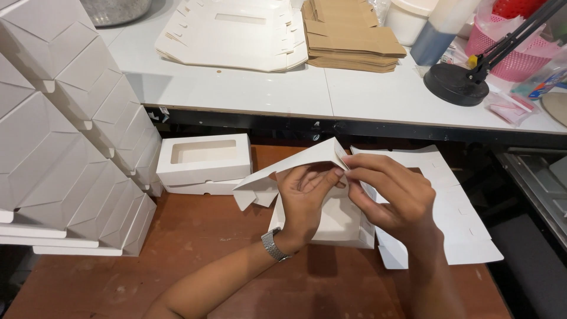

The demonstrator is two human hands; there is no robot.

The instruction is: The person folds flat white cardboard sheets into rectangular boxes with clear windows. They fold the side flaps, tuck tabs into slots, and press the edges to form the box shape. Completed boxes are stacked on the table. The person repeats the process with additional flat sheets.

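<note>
We are midway through folding a flat white die-cut cardboard box blank (331, 221) into shape. Our left hand (304, 204) curls around the raised flap from beneath, fingers closed on the card, while our right hand (393, 198) pinches the flap's top corner just above the left fingertips, thumb and forefinger pressed together on the edge. The blank sits directly under both hands, on the brown wooden table (195, 260), with its square base panel below the left palm. As we judge it, the corner tab is being creased, and the next move calls for tucking that tab into its slot while the left hand holds the wall upright.

Left of our left hand rests a finished white windowed cardboard box (204, 158); through its window it looks empty. Further left rises a stack of folded white boxes (71, 147), contents hidden. Beyond our hands, on the white upper table (236, 88), lie a pile of flat white box blanks (236, 35) and a pile of brown kraft paper blanks (348, 35)
</note>
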